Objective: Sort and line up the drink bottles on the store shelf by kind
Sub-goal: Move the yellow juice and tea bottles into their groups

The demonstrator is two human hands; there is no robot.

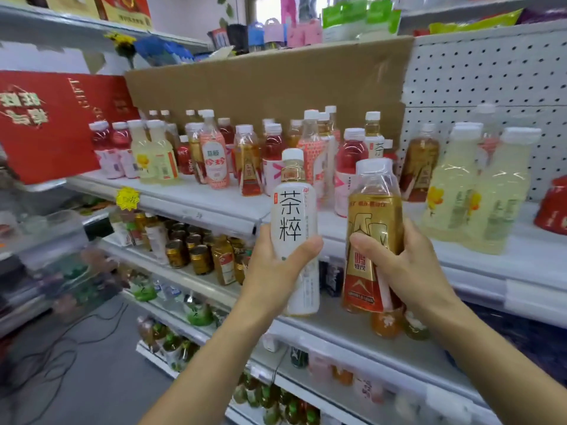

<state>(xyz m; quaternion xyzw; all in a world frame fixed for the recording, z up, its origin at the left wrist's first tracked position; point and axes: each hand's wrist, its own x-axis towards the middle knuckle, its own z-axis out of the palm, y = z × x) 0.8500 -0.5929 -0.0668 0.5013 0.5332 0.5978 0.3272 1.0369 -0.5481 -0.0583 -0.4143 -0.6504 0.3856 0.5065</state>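
Mixed drink bottles [214, 157] crowd a white store shelf [196, 199]. In front of it, the left hand [276, 271] wraps fingers and thumb round an upright white-labelled tea bottle [294, 222]. Just beside it, the right hand [411, 271] grips an upright amber bottle [372, 240] with a gold-and-red label.

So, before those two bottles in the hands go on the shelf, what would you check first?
1. Left hand grips the white-label tea bottle firmly: ok.
2. Right hand grips the gold-label amber drink bottle firmly: ok.
3. Caps on both held bottles: ok.
4. Matching gold-label bottle standing on the shelf: ok.
5. Bare shelf space at the front: ok.
6. Shelf bottles grouped by kind: not ok, colours are mixed.
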